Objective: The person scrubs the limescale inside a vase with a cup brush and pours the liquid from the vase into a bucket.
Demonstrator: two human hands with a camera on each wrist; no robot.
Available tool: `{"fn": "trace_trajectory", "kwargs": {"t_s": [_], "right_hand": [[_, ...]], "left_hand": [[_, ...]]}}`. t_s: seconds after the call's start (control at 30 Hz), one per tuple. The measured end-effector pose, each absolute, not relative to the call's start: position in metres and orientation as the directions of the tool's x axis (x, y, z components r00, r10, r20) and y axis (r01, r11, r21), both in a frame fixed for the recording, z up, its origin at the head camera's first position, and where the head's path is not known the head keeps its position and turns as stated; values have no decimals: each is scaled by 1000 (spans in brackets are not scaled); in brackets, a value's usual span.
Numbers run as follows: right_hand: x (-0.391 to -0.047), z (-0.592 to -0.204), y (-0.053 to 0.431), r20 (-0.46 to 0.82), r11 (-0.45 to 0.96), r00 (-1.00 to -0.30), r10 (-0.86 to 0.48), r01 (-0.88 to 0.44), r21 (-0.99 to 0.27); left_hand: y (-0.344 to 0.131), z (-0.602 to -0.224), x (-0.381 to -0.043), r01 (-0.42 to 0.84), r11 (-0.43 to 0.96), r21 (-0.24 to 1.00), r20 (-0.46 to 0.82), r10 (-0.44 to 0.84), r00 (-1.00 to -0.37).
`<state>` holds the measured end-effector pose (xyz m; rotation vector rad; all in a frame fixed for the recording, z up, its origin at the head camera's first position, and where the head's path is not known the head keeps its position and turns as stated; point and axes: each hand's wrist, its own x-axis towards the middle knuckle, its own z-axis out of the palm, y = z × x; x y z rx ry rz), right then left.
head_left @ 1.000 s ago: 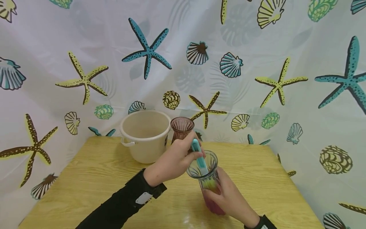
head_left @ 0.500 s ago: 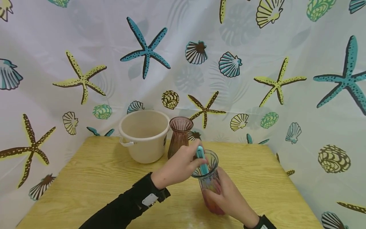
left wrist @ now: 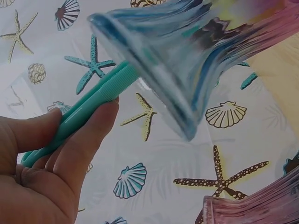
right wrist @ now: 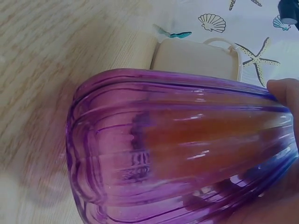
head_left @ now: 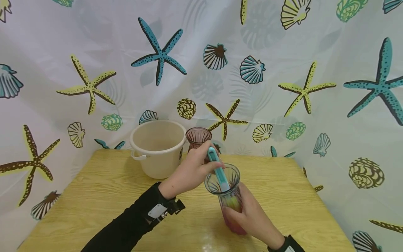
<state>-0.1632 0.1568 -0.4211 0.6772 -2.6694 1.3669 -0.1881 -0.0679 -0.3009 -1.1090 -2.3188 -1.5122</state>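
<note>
My left hand (head_left: 195,169) pinches the teal handle of a sponge brush (head_left: 217,164) between thumb and fingers. The handle slants down through the flared mouth of a ribbed glass vase (head_left: 232,224), bluish at the top and pink-purple below. Through the glass the brush head shows as a yellow-orange mass, most plainly in the right wrist view, inside the vase (right wrist: 112,154). My right hand (head_left: 250,213) grips the vase around its middle. The vase leans, its mouth toward my left hand. In the left wrist view the ridged handle (left wrist: 100,95) enters the rim.
A cream bucket (head_left: 162,162) with a white handle stands at the back left of the wooden table (head_left: 274,185). Beside it, partly behind my left hand, is a brownish-pink glass vase (head_left: 197,137). A curtain (head_left: 264,101) printed with starfish and shells hangs behind.
Half a second ago my left hand had pushed the brush deeper into the vase; now the handle is drawn back up and left. My right hand and the vase stay nearly still.
</note>
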Motion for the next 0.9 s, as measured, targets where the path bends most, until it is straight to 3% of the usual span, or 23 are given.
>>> {"fn": "trace_trajectory", "kwargs": {"t_s": [0.4,0.9], "right_hand": [[-164,-421,157,241,587,-922,-304,-380,-715],[-159,-417,157,275,525,-899,-341,-425,-738]], "left_hand": [[-78,-276,-193,675,143,723,596,363,-716],[-54,-314,-193,550,218,806,422,440,-793]]}}
